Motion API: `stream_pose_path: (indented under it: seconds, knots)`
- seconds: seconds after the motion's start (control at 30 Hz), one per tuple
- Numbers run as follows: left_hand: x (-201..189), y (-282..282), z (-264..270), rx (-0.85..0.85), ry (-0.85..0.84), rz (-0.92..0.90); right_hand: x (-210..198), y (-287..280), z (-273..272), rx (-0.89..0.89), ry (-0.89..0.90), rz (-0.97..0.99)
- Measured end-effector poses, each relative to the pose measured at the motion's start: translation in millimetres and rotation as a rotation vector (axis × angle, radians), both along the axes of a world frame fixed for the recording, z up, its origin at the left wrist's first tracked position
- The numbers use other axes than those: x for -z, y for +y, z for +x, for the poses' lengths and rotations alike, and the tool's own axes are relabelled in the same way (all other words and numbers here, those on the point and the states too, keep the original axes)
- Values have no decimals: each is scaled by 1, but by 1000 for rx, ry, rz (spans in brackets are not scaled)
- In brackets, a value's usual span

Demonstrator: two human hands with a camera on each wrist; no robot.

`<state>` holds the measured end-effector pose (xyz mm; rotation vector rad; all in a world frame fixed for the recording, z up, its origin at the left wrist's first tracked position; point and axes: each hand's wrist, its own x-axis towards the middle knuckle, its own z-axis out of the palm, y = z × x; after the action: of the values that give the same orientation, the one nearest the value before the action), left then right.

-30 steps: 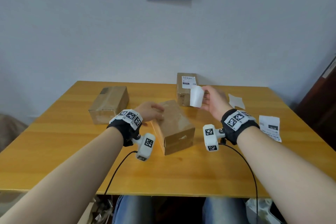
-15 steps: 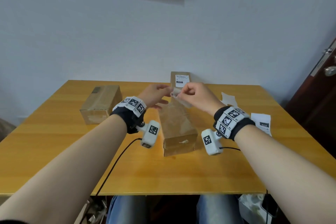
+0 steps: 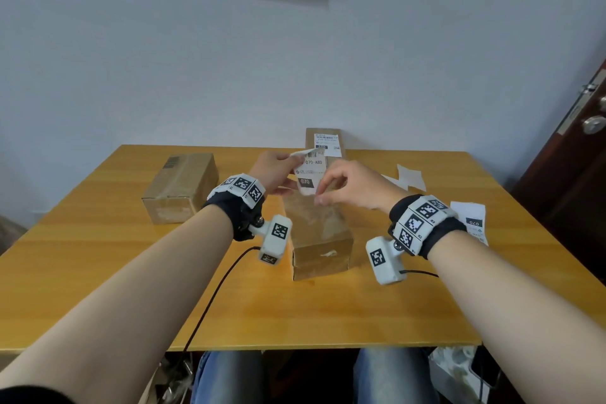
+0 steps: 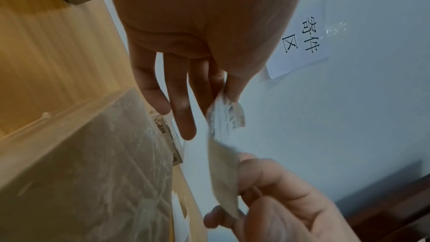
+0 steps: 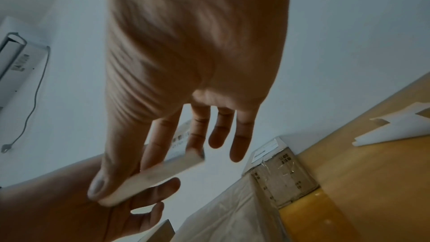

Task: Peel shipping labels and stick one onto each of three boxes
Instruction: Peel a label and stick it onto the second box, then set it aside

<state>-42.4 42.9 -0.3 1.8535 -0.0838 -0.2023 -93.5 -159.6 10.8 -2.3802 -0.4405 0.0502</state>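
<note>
Far left on the yellow wooden table: a plain brown cardboard box, with no label to be seen on it.

Next, the left hand, up in the air. Grip pinching the top corner of a white printed shipping label between thumb and fingers, other fingers straight.

Under the label, in the middle of the table: a long brown box wrapped in shiny tape, top bare. Behind it, by the wall: a small brown box with a white label already stuck on.

Then the right hand, just beside the left. Grip pinching the thin pale backing sheet at its low end.

Changed just now: a second ago, label in the right hand only and left hand flat on the middle box. Now both hands on the paper, pulling label and backing apart. Probably means label number two nearly free and ready for the middle box.

Further right: torn white backing scraps lying flat, and one more white label near the table edge, likely for the last box.
</note>
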Motion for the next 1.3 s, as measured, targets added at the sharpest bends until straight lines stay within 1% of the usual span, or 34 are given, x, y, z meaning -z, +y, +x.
stream_pose_path:
  seconds: [0.07, 0.13, 0.27, 0.37, 0.47, 0.53, 0.63, 0.77, 0.93, 1.07, 1.23, 1.3]
  knots:
    - [0, -2, 1, -34, 3, -23, 0, -2, -2, -17, 30, -12]
    - [0, -3, 1, -44, 9, -59, 2, -2, -2, 5, 51, 21]
    - [0, -4, -1, -31, 20, -95, 6, -4, 1, 179, 72, 86]
    - [-1, -5, -2, -30, 35, -120, 8, -5, 3, 279, 179, 123]
    - [-1, -5, -5, -46, 31, -134, 8, -8, 1, 264, 335, 80]
    - [0, -3, -6, -42, 26, -110, 8, -9, -1, 231, 398, 62]
    - [2, 1, -7, -19, 14, -60, 9, -11, -2, 251, 424, 108]
    - [9, 7, -4, -23, -34, -44, 10, -13, -3, 278, 471, 155]
    - [15, 12, -1, -47, -52, -20, 11, -13, -5, 282, 536, 108]
    - [26, 19, 4, -80, -73, 74, 17, -13, -4, 311, 545, 32]
    - [39, 21, 8, -74, -73, 198, 19, -9, -9, 299, 524, -140]
    - [43, 21, 8, -56, -61, 219, 20, -9, -9, 296, 510, -198]
